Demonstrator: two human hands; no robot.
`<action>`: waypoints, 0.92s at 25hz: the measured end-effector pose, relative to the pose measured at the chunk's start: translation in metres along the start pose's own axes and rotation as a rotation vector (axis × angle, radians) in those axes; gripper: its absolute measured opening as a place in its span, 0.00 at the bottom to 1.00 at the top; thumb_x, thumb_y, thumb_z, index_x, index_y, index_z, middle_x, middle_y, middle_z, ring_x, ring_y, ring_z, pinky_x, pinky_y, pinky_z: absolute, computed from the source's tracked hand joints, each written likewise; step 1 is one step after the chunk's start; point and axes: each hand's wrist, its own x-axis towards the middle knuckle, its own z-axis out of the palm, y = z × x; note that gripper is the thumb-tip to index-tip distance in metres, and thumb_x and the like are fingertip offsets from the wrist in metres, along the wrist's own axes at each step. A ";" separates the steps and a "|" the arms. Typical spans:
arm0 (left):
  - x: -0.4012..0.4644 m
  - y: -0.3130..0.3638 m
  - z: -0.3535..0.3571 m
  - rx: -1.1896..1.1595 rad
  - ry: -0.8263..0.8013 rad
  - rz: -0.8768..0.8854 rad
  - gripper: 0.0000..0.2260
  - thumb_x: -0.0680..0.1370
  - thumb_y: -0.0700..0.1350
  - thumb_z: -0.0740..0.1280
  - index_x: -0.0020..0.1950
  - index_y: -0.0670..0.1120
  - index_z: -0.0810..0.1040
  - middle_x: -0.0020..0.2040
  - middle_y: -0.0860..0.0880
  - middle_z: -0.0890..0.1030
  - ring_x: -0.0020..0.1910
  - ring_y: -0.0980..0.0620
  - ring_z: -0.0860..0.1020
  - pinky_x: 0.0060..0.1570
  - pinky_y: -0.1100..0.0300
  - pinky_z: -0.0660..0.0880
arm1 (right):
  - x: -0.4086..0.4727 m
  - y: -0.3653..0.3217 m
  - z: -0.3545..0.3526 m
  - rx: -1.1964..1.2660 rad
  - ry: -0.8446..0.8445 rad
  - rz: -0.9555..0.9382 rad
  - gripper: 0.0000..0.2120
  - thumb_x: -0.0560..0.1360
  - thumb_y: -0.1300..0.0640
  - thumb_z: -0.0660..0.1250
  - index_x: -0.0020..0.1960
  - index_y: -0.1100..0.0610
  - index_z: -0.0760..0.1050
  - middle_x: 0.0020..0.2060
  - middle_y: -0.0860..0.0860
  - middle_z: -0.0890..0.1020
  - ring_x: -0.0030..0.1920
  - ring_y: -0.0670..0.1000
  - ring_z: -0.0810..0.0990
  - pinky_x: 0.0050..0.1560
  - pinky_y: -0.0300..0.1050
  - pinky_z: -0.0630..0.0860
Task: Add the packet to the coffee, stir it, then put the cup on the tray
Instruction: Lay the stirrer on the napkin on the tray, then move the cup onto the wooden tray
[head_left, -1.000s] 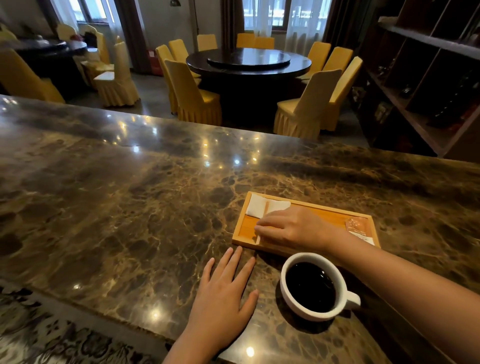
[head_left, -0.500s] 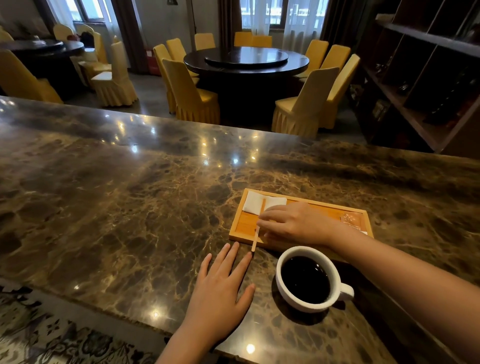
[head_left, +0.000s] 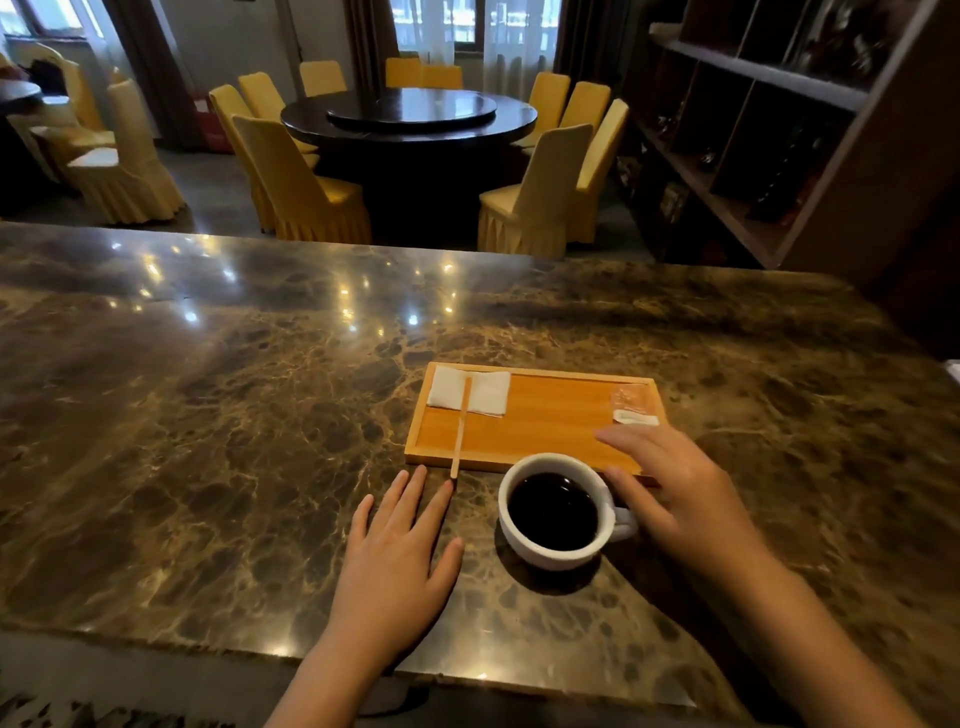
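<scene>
The right hand (head_left: 680, 499) hovers with its fingers spread and holding nothing, the thumb just beside the handle of the white coffee cup (head_left: 558, 512) and the fingertips reaching over the near right part of the wooden tray (head_left: 545, 421); whether the thumb touches the handle cannot be told. The orange packet (head_left: 631, 405) lies in the tray's far right corner, just beyond those fingertips and apart from them. The left hand (head_left: 397, 561) lies flat on the counter, fingers slightly apart and empty, to the left of the cup. The cup holds black coffee and stands on the counter against the tray's near edge, outside it. In the tray's far left corner sits a folded white napkin (head_left: 470, 392), and a wooden stir stick (head_left: 461, 426) lies across it, its near end jutting over the tray's rim close to the left fingertips. The surface is a glossy brown marble counter (head_left: 208, 415). Beyond it stand a dark round dining table (head_left: 410, 117) ringed by yellow-covered chairs (head_left: 301, 187), and dark wooden shelving (head_left: 779, 130) on the right.
</scene>
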 end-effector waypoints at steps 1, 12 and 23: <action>0.000 0.000 0.000 0.003 0.004 0.002 0.28 0.73 0.63 0.42 0.73 0.57 0.50 0.72 0.54 0.45 0.70 0.58 0.40 0.68 0.52 0.40 | -0.013 -0.002 0.001 0.048 -0.012 0.079 0.20 0.74 0.44 0.56 0.61 0.50 0.74 0.56 0.44 0.78 0.58 0.43 0.73 0.56 0.37 0.68; 0.000 0.000 0.000 -0.014 0.008 0.019 0.30 0.72 0.63 0.41 0.72 0.54 0.54 0.74 0.49 0.52 0.70 0.56 0.43 0.70 0.47 0.44 | -0.042 -0.020 0.022 0.745 -0.036 0.581 0.07 0.77 0.59 0.61 0.43 0.57 0.78 0.33 0.53 0.82 0.33 0.51 0.80 0.31 0.39 0.76; 0.001 -0.001 0.000 0.009 -0.008 0.019 0.31 0.71 0.64 0.39 0.73 0.54 0.53 0.75 0.48 0.51 0.70 0.55 0.43 0.69 0.48 0.42 | -0.033 -0.011 0.017 0.755 -0.208 0.527 0.10 0.78 0.58 0.58 0.41 0.60 0.74 0.30 0.52 0.77 0.31 0.51 0.74 0.32 0.39 0.72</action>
